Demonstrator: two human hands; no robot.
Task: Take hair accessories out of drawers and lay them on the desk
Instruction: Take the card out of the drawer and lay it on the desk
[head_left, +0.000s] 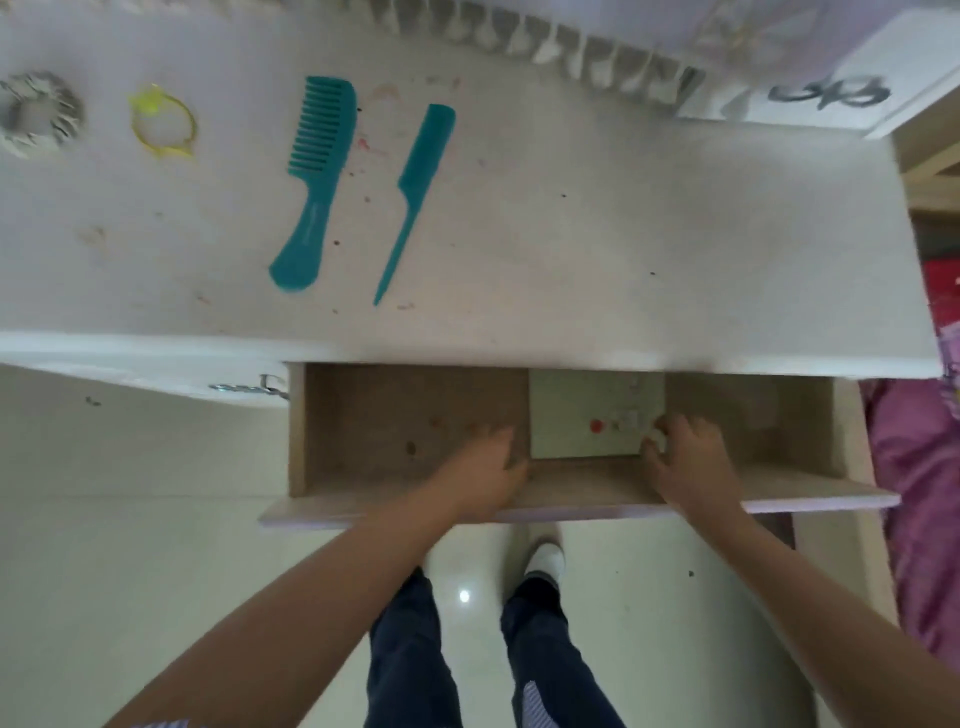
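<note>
Single head view, steeply downward and close over the desk (571, 234) and open drawer (415, 410).

Teal combs (313, 182), yellow hair tie (163, 122)

drawer (415, 415) open | both hands inside | combs (314, 182) on desk (623, 234)

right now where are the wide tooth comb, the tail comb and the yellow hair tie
wide tooth comb (311, 192), head view, on its neck just below the teeth
tail comb (422, 156), head view, on its toothed body
yellow hair tie (193, 124), head view, on its right band
</note>
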